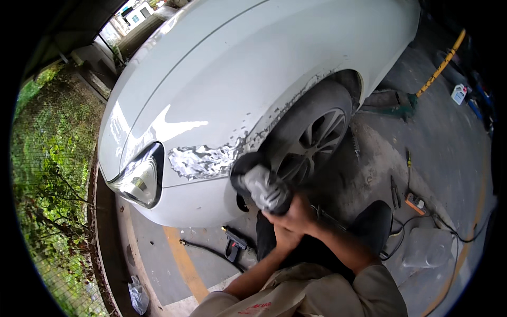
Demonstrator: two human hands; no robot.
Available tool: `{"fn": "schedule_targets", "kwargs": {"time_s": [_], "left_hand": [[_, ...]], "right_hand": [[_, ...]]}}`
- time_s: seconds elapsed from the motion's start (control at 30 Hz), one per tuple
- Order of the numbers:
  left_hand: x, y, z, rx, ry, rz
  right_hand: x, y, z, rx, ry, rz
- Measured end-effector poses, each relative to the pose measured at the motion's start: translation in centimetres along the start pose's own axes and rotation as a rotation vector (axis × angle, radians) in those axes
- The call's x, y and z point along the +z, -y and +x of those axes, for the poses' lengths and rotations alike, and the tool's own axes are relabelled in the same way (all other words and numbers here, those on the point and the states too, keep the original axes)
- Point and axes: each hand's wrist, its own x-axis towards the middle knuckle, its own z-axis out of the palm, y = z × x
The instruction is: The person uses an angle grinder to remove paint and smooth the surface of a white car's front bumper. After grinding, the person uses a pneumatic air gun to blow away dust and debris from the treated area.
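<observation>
An angle grinder with a silver-grey head is in my two hands, its dark round disc against or just in front of the white car's fender, beside the wheel arch. My right hand is closed round the grinder's body behind the head. Just below it my left hand is closed too, on the rear of the grinder; its fingers are partly hidden. Left of the disc runs a rough patch of bare, shiny metal, and scraped spots continue along the arch above the wheel.
A headlight sits left of the patch. On the ground lie a black spray gun with a hose, an orange power strip with cables, and a clear plastic bag. A floor jack with a yellow handle stands behind the wheel.
</observation>
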Motion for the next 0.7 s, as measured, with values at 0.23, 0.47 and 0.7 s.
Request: {"fn": "schedule_targets", "kwargs": {"time_s": [0.23, 0.47, 0.7], "left_hand": [[0.8, -0.6, -0.9, -0.021, -0.08, 0.003], [0.1, -1.5, 1.4, -0.096, -0.034, 0.028], [0.4, -2.0, 2.0, -0.097, 0.015, 0.089]], "right_hand": [[-0.3, 0.3, -1.1, 0.134, 0.132, 0.003], [-1.4, 0.1, 1.1, 0.238, 0.065, 0.163], [-2.6, 0.7, 1.6, 0.26, 0.083, 0.185]]}}
